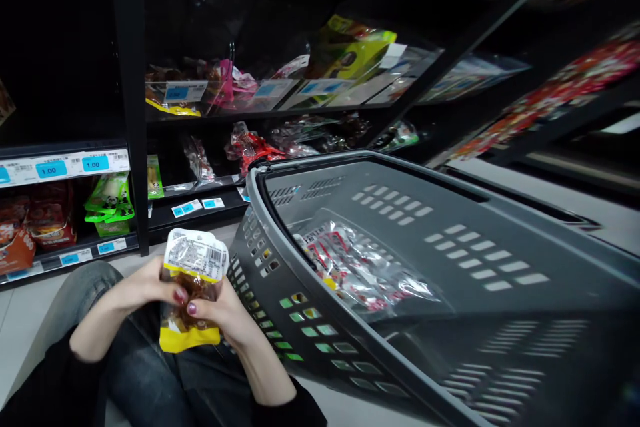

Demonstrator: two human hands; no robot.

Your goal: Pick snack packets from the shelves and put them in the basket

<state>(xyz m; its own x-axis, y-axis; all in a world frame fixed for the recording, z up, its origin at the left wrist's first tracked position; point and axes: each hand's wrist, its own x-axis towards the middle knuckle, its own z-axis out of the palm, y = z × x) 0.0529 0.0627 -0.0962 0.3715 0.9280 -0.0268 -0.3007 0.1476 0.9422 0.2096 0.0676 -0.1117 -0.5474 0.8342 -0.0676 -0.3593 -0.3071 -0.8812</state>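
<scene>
The view was dim, with deep shadow swallowing much of the shelves (131, 93), while the held packet (195, 260) stood out brighter and fairly sharp, white glare streaked the plastic bags (363, 270), and the upper right smeared into blur as the basket (440, 203) stretched toward the edge.

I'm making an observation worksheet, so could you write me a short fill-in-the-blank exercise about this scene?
1. The left hand and right hand hold a snack packet whose bottom band is ____.
2. The large basket with clear plastic packages inside is coloured ____.
3. The two clearest blue price tags both read ____.
4. The animal printed on the green packs is a ____.

Missing words: yellow; grey; 1.00; panda.
</scene>
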